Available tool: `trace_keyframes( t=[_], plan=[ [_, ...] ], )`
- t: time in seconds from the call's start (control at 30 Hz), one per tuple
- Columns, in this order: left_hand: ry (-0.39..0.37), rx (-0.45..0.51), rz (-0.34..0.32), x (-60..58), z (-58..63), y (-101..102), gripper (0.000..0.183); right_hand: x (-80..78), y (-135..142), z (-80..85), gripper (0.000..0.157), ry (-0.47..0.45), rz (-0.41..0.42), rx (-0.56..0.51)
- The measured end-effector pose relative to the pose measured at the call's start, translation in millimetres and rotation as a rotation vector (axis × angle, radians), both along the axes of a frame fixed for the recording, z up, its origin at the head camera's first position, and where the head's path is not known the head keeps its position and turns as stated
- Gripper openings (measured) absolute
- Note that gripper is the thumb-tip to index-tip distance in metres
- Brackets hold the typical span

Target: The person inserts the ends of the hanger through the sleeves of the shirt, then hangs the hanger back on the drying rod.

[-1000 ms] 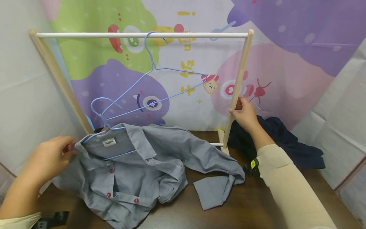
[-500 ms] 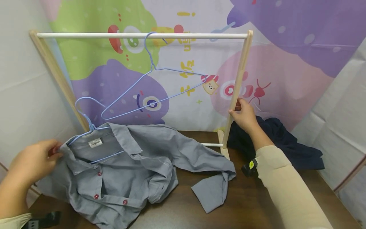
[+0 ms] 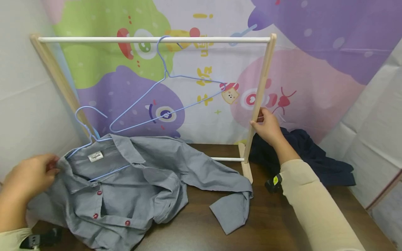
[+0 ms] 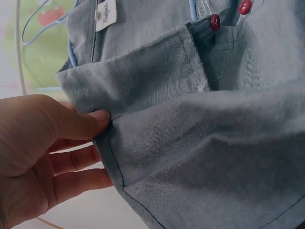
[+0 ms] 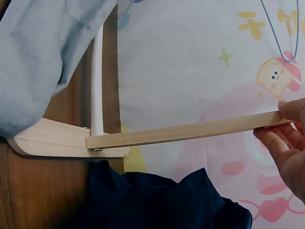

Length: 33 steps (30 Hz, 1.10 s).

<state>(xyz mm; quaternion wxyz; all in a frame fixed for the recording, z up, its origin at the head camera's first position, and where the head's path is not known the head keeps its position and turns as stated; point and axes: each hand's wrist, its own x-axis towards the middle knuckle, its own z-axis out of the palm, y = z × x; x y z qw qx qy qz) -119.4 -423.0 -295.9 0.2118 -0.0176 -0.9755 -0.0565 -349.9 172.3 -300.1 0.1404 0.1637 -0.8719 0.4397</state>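
A grey shirt [image 3: 125,195] with red buttons hangs over a light-blue wire hanger [image 3: 82,120], whose hook sticks up free of the rack's bar. My left hand [image 3: 29,177] pinches the shirt near its collar and shoulder; in the left wrist view the thumb presses on the cloth, with fingers behind it. At the right, my right hand [image 3: 267,127] grips the wooden upright [image 3: 263,80] of the clothes rack, thumb on one side and fingers on the other in the right wrist view. The shirt's lower part and one sleeve lie on the table.
A second blue hanger [image 3: 141,99] hangs bare from the rack's white bar [image 3: 213,39]. Dark navy cloth [image 3: 314,157] lies in a heap right of the rack on the brown table [image 3: 188,237]. A cartoon-printed curtain [image 3: 201,129] stands behind.
My left hand has moved left, drawing the shirt and its hanger along, so the hanger's hook now stands near the left upright. My right hand keeps its grip on the rack.
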Motion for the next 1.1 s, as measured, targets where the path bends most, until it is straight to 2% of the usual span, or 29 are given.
trace_keyframes(
  t=[0.23, 0.4, 0.9, 1.1],
  plan=[
    [-0.073, -0.015, 0.067, -8.9, 9.0, -5.9, 0.012, 1.5, -0.8, 0.9, 0.047, -0.008, 0.004, -0.01],
    [-0.091, -0.02, 0.103, -13.9, 17.0, -7.0, 0.018, 1.3, -1.5, 0.3, 0.047, -0.008, 0.006, -0.009],
    [-0.01, -0.017, 0.271, -25.6, 51.7, 12.6, 0.027, -1.7, -1.8, -0.8, 0.047, -0.007, 0.003, -0.023],
    [0.024, -0.036, 0.269, -33.3, 62.3, 7.6, 0.026, -1.8, -0.9, -2.8, 0.047, -0.013, 0.003, -0.031]
  ],
)
